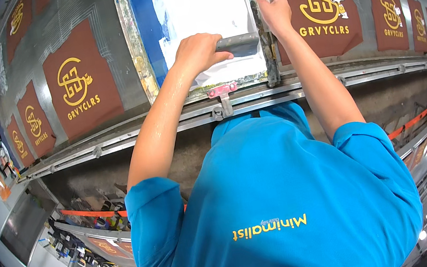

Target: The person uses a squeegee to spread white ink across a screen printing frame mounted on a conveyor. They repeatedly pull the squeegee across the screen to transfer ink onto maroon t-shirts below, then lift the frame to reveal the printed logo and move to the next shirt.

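Left hand (198, 53) clasps a squeegee (243, 40), right hand (275, 8) curls (hold unclear) at the frame (269, 57).

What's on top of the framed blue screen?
White paste and a grey bar, held at its left end by the left hand. The blue screen beneath them is hidden.

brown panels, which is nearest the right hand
The brown panel just right of the screen frame; the right hand overlaps it in view, others lie farther off.

A paint-crusted screen-printing frame (136, 45) lies at twelve o'clock, its blue mesh (147, 15) smeared white; a grey squeegee (241, 44) sits crosswise toward its five o'clock.
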A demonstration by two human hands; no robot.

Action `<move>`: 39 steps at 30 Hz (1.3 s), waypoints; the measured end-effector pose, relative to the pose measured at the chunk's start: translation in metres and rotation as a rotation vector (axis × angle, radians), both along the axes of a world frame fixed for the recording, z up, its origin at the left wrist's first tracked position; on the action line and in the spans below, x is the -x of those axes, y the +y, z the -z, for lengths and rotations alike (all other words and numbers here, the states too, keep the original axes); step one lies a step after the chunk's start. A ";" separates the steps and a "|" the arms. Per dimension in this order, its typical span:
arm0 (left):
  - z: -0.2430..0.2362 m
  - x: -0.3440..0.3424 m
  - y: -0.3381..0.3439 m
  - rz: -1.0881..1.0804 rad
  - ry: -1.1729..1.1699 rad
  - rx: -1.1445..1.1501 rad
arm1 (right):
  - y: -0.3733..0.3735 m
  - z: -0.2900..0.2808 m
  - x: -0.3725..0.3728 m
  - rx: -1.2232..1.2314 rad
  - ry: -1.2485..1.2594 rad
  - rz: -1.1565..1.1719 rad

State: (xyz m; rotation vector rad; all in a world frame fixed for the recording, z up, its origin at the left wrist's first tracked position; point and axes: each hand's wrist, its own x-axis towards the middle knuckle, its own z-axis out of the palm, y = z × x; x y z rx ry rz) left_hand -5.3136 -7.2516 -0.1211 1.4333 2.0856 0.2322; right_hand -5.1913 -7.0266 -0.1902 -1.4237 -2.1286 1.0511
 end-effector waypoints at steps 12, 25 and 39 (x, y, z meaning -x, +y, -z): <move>-0.011 0.060 0.058 -0.027 -0.153 0.016 | -0.001 0.000 0.002 0.070 -0.043 -0.049; -0.009 0.072 0.055 -0.079 0.182 -0.364 | 0.000 -0.001 -0.001 0.086 0.018 -0.075; 0.002 0.137 0.124 -0.110 0.196 -0.109 | 0.000 -0.013 -0.001 0.192 -0.076 -0.047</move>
